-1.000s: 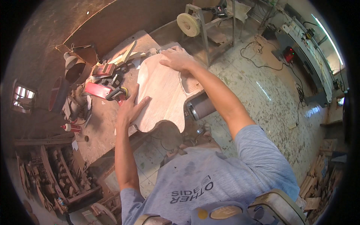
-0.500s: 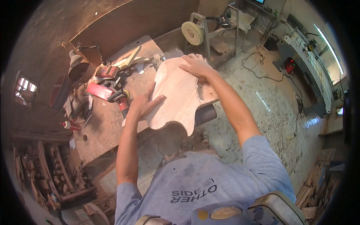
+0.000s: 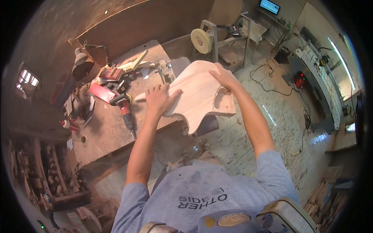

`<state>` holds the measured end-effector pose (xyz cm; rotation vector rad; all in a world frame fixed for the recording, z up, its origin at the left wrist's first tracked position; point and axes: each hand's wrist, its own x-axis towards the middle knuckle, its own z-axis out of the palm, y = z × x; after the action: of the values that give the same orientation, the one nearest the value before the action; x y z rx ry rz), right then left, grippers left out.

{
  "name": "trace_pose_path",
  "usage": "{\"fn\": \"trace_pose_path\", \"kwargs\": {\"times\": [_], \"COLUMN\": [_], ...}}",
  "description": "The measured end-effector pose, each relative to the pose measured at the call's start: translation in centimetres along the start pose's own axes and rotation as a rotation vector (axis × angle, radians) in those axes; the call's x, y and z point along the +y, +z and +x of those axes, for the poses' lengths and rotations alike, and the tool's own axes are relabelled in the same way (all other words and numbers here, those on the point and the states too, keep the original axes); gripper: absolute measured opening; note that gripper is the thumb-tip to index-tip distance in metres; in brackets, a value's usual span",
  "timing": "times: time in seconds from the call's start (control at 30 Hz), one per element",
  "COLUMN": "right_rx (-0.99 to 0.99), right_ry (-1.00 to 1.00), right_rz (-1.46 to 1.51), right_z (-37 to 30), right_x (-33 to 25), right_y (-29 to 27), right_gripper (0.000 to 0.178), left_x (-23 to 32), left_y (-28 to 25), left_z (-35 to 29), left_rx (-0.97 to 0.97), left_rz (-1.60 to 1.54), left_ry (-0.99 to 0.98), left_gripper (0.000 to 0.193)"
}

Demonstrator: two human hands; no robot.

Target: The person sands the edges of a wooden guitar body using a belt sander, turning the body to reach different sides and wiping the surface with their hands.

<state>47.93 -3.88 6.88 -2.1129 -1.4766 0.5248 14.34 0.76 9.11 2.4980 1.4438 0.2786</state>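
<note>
A pale wooden guitar body (image 3: 196,89), with curved horns and a hollowed cavity near its right edge, lies over a grey belt-sander-like machine (image 3: 179,65) at the bench's edge. My left hand (image 3: 158,100) holds the body's left side, thumb on the top face and fingers spread towards the far edge. A pointed horn shows beyond that hand. On the far right edge, my right hand (image 3: 224,75) grips the body with its thumb on top; some of its fingers are hidden. The body covers much of the machine.
On the wooden bench (image 3: 101,134), a red-and-black power tool (image 3: 125,110) lies left of my left hand. Behind it are a red box (image 3: 102,92) and wood scraps. A round buffing wheel (image 3: 201,41) stands beyond the bench. Cables (image 3: 268,70) cross the dusty floor.
Both hands have shifted the guitar body rightward and turned it slightly. More of the grey machine shows behind it, and more of the cavity is visible.
</note>
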Motion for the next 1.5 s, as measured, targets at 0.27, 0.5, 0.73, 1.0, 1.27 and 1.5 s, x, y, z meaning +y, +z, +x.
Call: {"fn": "trace_pose_path", "kwargs": {"times": [0.27,0.5,0.73,1.0,1.27,1.5], "right_rx": [0.102,-0.193,-0.189,-0.155,-0.122,-0.090], "right_ry": [-0.087,0.278,0.295,0.250,0.289,0.252], "right_rz": [0.256,0.601,0.615,0.616,0.647,0.666], "right_z": [-1.2,-7.3,-7.8,-6.4,-7.2,-6.7], "right_x": [11.7,12.1,14.2,13.0,14.2,13.2], "right_y": [-4.3,-10.8,-11.5,-10.1,-11.0,-9.2], "right_gripper": [0.077,0.074,0.070,0.066,0.069,0.069], "left_x": [5.6,9.2,10.8,8.7,9.9,7.9], "left_y": [4.5,6.4,7.2,6.9,8.5,7.4], "left_z": [5.5,8.3,9.3,9.7,11.6,11.6], "left_rx": [0.214,0.178,0.176,0.184,0.246,0.216], "left_rz": [0.032,0.013,0.008,0.069,-0.023,0.031], "left_ry": [0.082,0.220,0.232,0.222,0.291,0.293], "left_gripper": [0.086,0.084,0.082,0.085,0.083,0.083]}}
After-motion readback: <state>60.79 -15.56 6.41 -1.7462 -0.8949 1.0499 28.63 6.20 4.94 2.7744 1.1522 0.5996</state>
